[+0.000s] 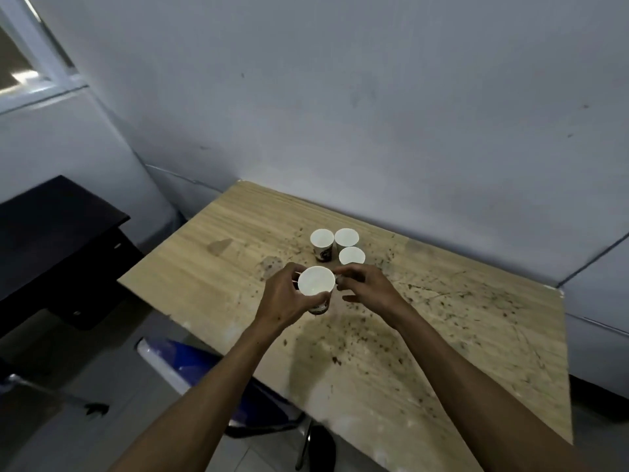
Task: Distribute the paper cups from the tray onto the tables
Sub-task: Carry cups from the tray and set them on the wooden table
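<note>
At the frame's centre, the left hand [289, 298] grips a paper cup [316, 282] above the stained wooden table [442, 335], fingers curled round its side. The right hand [367, 287] sits just beside the cup's rim, fingers loosely curled; whether they touch it is unclear. Three more cups [345, 238] stand upright and clustered just above, against the blue wall [374, 97].

White paper cup [316, 281] upright, held; three cups [340, 247] clustered upright beyond, seemingly empty.

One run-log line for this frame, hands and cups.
left hand: grips paper cup | right hand: beside cup, contact unclear | three cups upright on wooden table | tray: unseen
</note>
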Tool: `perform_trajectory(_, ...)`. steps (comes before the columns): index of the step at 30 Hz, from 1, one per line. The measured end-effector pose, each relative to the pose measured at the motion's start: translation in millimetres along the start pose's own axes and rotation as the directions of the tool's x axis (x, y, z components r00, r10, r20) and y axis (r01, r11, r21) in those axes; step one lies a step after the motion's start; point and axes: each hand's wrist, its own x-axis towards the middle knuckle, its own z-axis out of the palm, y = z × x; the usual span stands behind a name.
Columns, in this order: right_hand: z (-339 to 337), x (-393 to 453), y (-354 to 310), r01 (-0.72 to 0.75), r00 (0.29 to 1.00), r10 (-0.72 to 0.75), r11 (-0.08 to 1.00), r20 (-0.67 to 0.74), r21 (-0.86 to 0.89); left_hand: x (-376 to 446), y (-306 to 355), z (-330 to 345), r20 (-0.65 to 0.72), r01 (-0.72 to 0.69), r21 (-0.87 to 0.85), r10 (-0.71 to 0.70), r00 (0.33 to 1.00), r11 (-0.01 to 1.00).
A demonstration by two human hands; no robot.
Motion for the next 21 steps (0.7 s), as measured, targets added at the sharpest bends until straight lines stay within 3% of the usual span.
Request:
perform_trajectory(6, -10, 81, 17, -0.18, 0.94, 0.138, 0.978, -0.313, -0.108, 82, -36, 32, 0.095, 0.024, 0.059, -0.03, 0.995, 0.998)
perform_trajectory(9, -14, 105, 37, -0.25, 0.904, 0.164, 0.952, -0.394, -0.178, 111, -48, 52, 0.131, 0.054, 0.073, -0.063, 0.989, 0.996)
perform_trajectory(16, -18, 138, 69, -0.348, 0.901, 0.221, 0.881, -0.372, -0.32, 154, -70, 87, 0.151, 0.099, 0.062, -0.107, 0.983, 0.993)
perform_trajectory(21, -16, 149, 80, -0.348, 0.916, 0.256, 0.891, -0.31, -0.293, 163, -77, 96, 0.143, 0.09, 0.065, -0.098, 0.985, 0.994)
